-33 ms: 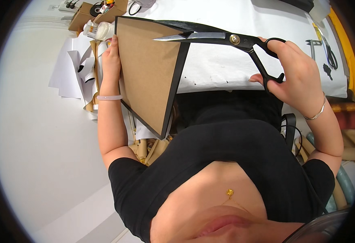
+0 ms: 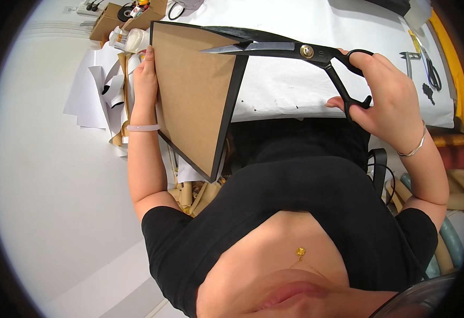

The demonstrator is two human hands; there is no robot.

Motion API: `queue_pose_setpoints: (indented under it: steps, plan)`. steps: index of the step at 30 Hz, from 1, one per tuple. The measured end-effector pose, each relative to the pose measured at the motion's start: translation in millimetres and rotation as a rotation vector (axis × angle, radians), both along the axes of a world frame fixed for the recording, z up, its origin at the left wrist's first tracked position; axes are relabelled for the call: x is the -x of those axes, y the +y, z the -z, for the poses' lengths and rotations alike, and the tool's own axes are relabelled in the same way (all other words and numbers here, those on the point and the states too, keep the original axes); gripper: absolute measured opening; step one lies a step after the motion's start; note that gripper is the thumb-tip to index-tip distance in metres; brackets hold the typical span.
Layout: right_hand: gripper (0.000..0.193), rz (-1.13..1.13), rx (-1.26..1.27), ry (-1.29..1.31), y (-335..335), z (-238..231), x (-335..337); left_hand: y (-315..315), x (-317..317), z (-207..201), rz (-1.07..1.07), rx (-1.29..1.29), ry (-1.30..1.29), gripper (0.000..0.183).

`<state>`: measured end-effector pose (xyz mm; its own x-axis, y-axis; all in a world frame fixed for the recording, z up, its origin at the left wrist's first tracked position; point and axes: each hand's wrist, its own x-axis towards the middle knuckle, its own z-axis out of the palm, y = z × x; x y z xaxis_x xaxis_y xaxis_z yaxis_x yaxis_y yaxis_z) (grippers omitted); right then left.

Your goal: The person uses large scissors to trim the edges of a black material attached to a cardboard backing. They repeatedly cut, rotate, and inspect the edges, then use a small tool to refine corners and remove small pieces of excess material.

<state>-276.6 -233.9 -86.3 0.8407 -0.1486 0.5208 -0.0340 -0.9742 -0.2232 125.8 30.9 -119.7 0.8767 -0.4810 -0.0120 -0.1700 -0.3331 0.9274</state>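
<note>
I see nothing shifted on my feed since the earlier frame. The brown, black-edged panel fills the upper left-centre, just right of the left hand, which is clamped on its left edge. The black scissors span upper centre, blades apart, one crossing before the panel; the right hand, upper right, grips their handles.

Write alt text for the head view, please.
The right hand holds black-handled scissors, blades open at a corner of a brown, black-edged panel; the left hand holds its left edge. Beyond lies a white-covered table.
</note>
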Motion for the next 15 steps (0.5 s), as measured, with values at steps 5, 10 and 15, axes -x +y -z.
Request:
queue_pose_setpoints:
  steps: [5,10,15]
  plan:
    - [0.062,0.005,-0.047,0.038,-1,0,4,-5,9,-5,-0.018,0.003,-0.021,0.057]
    - [0.06,0.007,-0.031,0.014,-1,-3,5,2,-9,3,-0.003,-0.018,-0.07,0.061]
    - [0.059,0.009,-0.014,-0.006,-1,-3,6,5,-20,9,0.018,-0.027,-0.089,0.063]
